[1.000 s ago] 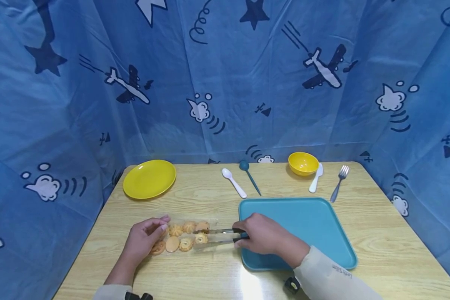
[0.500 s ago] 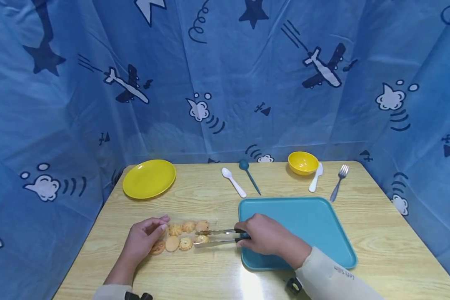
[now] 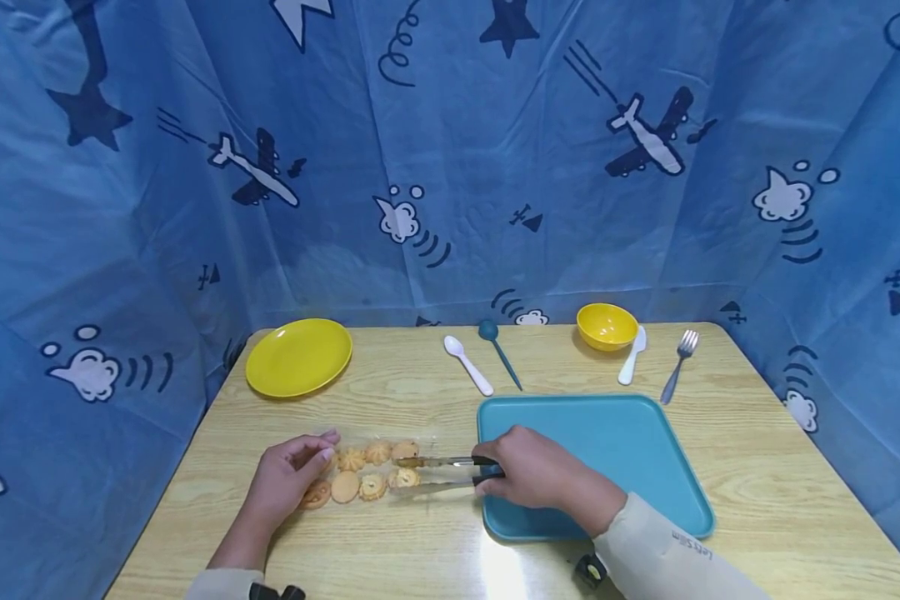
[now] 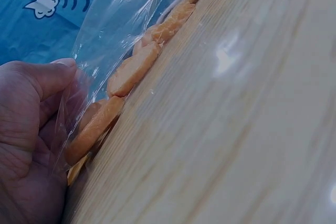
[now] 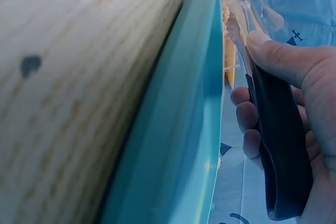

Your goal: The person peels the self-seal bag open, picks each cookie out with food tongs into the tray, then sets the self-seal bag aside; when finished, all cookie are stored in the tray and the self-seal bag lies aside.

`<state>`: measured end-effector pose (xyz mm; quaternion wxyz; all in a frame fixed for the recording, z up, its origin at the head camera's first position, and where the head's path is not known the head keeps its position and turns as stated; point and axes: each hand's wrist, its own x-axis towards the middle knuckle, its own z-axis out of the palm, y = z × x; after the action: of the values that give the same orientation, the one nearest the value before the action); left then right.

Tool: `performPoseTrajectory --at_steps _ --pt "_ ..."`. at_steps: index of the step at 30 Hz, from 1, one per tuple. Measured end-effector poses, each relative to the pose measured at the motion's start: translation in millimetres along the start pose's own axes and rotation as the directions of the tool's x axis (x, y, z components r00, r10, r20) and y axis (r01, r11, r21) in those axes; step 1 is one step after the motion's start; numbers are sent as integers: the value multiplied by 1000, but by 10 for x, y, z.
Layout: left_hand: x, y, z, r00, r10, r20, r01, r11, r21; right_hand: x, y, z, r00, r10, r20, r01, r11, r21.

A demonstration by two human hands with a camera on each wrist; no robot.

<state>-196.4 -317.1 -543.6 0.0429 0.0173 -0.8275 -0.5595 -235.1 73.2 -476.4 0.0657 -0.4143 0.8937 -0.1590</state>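
In the head view, my left hand (image 3: 288, 475) pinches the left end of a clear plastic bag (image 4: 113, 30), thumb on the film in the left wrist view. Several biscuits (image 3: 345, 487) lie in two rows within the bag, low on the table; my left fingers partly hide the leftmost. My right hand (image 3: 528, 467) grips tongs (image 3: 450, 461) by their black handles (image 5: 281, 140). Spread apart, the metal arms reach left into the bag's right end. Their tips are at the rightmost biscuits (image 3: 403, 477); whether they touch one I cannot tell.
Beneath my right hand lies a teal tray (image 3: 607, 417). Behind are a yellow plate (image 3: 300, 358), white spoon (image 3: 468, 367), dark teal spoon (image 3: 504, 358), yellow bowl (image 3: 606, 327), white knife (image 3: 632, 358) and fork (image 3: 678, 367). A blue curtain (image 3: 450, 167) surrounds the table.
The tongs have shifted slightly right with my right hand. The right biscuit of the front row has moved a little. My left hand stays in place.
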Motion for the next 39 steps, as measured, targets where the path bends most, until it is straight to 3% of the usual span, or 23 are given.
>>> performPoseTrajectory --at_steps 23,30,39 --pt "13 -29 -1 1000 -23 -4 23 999 42 -40 33 -32 1000 9 -18 -9 1000 5" --pt "29 -5 33 1000 -15 0 15 1000 9 -348 255 -163 993 54 -105 -56 998 -15" --pt "36 -38 16 999 -34 -9 35 997 74 -740 606 -300 956 248 -159 -255 966 -27"
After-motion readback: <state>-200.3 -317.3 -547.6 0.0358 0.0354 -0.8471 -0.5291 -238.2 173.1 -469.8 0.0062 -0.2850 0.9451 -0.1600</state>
